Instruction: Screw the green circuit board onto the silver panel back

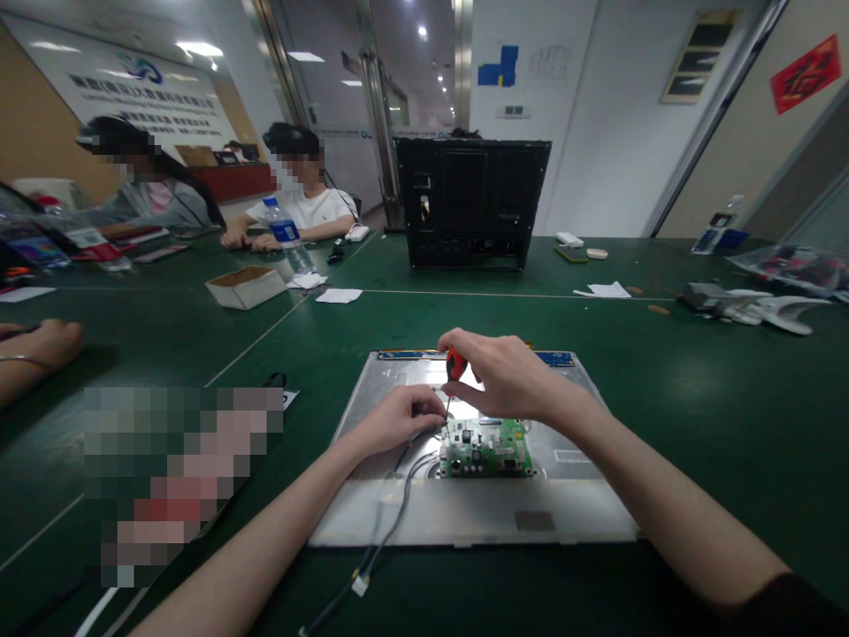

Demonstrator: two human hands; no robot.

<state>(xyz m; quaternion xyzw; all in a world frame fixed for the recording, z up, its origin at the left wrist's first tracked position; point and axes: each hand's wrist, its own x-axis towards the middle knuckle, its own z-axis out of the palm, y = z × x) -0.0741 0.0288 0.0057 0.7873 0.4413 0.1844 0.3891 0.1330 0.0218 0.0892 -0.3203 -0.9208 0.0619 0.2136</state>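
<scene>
My right hand grips a screwdriver by its red and black handle, its thin shaft pointing down. The tip meets the upper left corner of a green circuit board. Close beside that tip, my left hand has its thumb and fingers pinched together; what they hold, if anything, is hidden. Under the board lies a flat silver display panel with a blue strip along its far edge. Grey and black cables run from the board's left side toward me, with a small white connector.
A black monitor housing stands upright behind the panel. An open cardboard box and a water bottle are at the left back. Grey-white parts lie at the right. Two people sit across the table; another person's hand rests at the left.
</scene>
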